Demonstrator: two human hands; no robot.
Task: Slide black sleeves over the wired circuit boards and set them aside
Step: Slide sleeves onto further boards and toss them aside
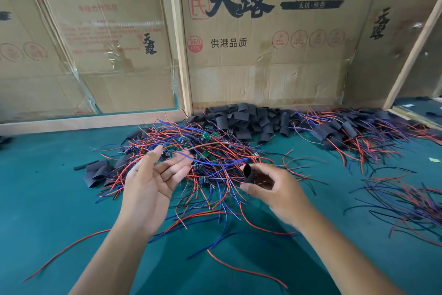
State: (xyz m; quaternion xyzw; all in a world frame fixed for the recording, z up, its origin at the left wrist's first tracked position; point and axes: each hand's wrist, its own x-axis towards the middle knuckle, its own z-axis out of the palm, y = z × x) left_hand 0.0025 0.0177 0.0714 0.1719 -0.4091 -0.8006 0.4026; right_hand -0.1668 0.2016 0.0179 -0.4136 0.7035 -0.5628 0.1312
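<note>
My left hand (153, 180) pinching small circuit board (166, 154), mostly hidden by fingertips, blurred. My right hand (270, 189) gripping black sleeve (248, 172), lower end hidden in palm.

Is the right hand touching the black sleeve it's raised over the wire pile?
Touching. The head view shows the right hand with thumb and fingers curled round the black sleeve, whose open end sticks up above them.

My left hand (153, 182) lies palm up, thumb and forefinger pinching, while my right hand (275, 189) curls, knuckles outward, gripping.
</note>
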